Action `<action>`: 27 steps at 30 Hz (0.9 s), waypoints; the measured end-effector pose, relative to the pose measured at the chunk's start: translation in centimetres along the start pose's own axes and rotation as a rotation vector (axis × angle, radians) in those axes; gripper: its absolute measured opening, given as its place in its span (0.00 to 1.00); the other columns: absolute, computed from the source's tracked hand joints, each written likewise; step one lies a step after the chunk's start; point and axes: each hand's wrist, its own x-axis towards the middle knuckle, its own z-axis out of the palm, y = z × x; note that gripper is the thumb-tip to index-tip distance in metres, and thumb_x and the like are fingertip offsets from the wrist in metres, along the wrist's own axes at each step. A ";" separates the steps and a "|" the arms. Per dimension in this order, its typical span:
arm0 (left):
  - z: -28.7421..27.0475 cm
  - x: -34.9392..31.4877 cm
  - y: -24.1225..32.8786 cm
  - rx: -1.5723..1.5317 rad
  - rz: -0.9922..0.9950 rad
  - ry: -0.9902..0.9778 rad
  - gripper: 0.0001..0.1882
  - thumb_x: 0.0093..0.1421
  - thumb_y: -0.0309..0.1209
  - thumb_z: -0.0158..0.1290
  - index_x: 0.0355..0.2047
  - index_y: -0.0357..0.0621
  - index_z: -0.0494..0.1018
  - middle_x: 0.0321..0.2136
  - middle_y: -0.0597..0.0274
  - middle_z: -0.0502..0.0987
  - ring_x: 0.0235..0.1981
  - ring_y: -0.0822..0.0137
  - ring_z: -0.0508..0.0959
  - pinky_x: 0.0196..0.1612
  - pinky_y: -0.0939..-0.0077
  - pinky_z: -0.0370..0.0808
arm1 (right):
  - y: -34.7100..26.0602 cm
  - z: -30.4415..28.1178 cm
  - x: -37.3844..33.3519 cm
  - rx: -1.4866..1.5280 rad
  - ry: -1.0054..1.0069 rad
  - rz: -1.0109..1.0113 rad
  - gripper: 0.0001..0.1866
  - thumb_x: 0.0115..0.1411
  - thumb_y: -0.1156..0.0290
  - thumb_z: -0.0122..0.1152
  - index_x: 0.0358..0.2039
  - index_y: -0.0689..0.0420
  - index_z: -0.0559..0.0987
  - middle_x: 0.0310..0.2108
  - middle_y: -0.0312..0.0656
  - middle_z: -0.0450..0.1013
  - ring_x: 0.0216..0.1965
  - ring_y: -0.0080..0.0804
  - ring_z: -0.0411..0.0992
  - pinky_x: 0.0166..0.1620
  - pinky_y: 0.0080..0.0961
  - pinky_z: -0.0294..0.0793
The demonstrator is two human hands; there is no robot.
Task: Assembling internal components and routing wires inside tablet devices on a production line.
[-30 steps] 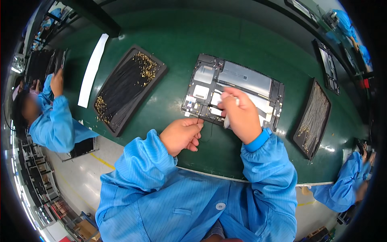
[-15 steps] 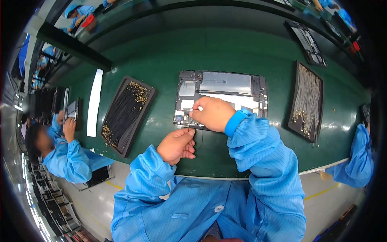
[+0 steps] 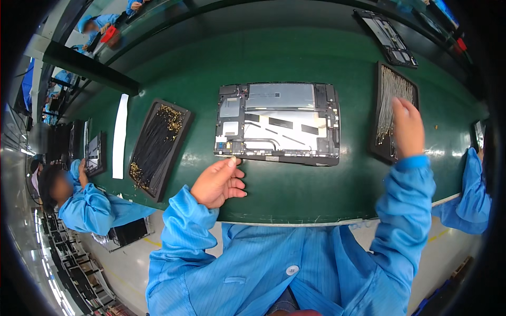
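An opened tablet (image 3: pixel 295 142) lies on the green bench in front of me, its battery, boards and black cable runs bare. At its lower left corner is my left hand (image 3: pixel 219 181), palm partly up. Its thumb and forefinger are pinched together by the tablet's edge, the other fingers loosely curled; anything between the tips is too small to make out. Over at the right, my right hand (image 3: pixel 409 129) reaches onto the grey thin cables (image 3: pixel 387 108) in a black tray (image 3: pixel 416 95). Its fingers are drawn together at the cables, and their grip is partly hidden.
Left of the tablet stands another black tray (image 3: pixel 181 129) full of black cables (image 3: pixel 155 147) with gold ends. Beyond it lies a white strip (image 3: pixel 120 137). Another opened device (image 3: pixel 387 39) sits at the far right. Co-workers in blue sit at both sides.
My right hand has left the tablet and moved right to the tray of grey cables. The left hand stays at the tablet's lower left edge. The view has shifted slightly.
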 end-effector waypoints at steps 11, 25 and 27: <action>-1.9 0.9 -0.1 -0.237 -0.079 -0.259 0.19 0.58 0.42 0.34 0.41 0.40 0.61 0.33 0.56 0.70 0.31 0.61 0.73 0.36 0.62 0.72 | 3.8 -5.9 -4.3 -0.785 -0.116 0.073 0.20 0.50 0.59 0.50 0.36 0.64 0.71 0.30 0.53 0.69 0.33 0.48 0.67 0.38 0.30 0.66; -2.1 1.1 0.0 -0.290 -0.089 -0.321 0.20 0.59 0.42 0.32 0.42 0.40 0.61 0.35 0.56 0.70 0.34 0.59 0.72 0.38 0.60 0.70 | 8.3 -6.7 -8.2 -0.473 0.120 0.144 0.22 0.54 0.59 0.46 0.44 0.61 0.67 0.37 0.51 0.68 0.40 0.39 0.66 0.44 0.23 0.62; -2.2 1.0 0.0 -0.286 -0.090 -0.324 0.20 0.59 0.42 0.31 0.42 0.40 0.61 0.35 0.56 0.70 0.34 0.59 0.72 0.39 0.60 0.70 | 7.6 -6.7 -8.5 -0.418 0.115 0.186 0.22 0.55 0.59 0.46 0.44 0.61 0.66 0.37 0.49 0.68 0.39 0.35 0.66 0.43 0.21 0.62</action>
